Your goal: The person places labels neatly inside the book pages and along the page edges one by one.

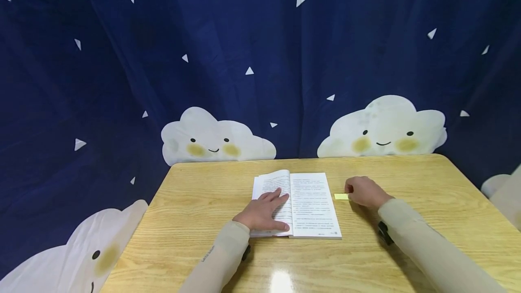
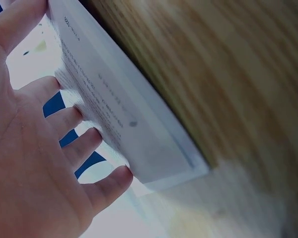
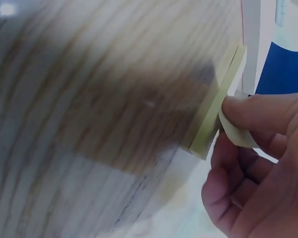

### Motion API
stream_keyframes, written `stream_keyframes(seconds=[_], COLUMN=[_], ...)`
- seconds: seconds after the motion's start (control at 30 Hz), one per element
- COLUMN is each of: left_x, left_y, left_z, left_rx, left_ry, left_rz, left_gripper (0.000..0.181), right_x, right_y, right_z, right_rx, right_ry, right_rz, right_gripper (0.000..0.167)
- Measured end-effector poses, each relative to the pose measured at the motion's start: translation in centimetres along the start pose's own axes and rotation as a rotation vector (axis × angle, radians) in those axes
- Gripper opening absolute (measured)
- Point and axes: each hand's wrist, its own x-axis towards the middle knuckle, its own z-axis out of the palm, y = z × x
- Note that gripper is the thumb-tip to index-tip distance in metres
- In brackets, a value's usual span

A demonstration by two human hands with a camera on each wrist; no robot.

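Observation:
An open book (image 1: 313,207) with printed pages lies on the wooden table. Across its left page my left hand (image 1: 262,211) rests with fingers spread, the fingertips touching the paper near the spine. To the right of the book is a small yellow sticky note pad (image 3: 218,101), flat on the table in the head view. My right hand (image 1: 366,191) is at that pad. In the right wrist view its thumb and fingers pinch a yellow sticky note (image 3: 234,131), lifted and bent away from the pad; whether it is still attached is hidden by the thumb.
The wooden table (image 1: 195,202) reaches back to a dark blue curtain (image 1: 220,49) printed with white triangles and smiling clouds. Dark wrist devices (image 1: 384,233) sit under both sleeves.

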Motion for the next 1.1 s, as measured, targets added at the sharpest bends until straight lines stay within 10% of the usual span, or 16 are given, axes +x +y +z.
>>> stream_keyframes(seconds=[1.1], left_x=[0.1], left_y=[0.0], left_z=[-0.1], left_rx=[-0.003], left_ry=[-0.004], left_rz=[-0.005], left_gripper=[0.093], right_x=[0.5], right_y=[0.8], right_z=[-1.7], right_rx=[0.096], right_ry=[-0.105], right_rz=[0.059], right_gripper=[0.012])
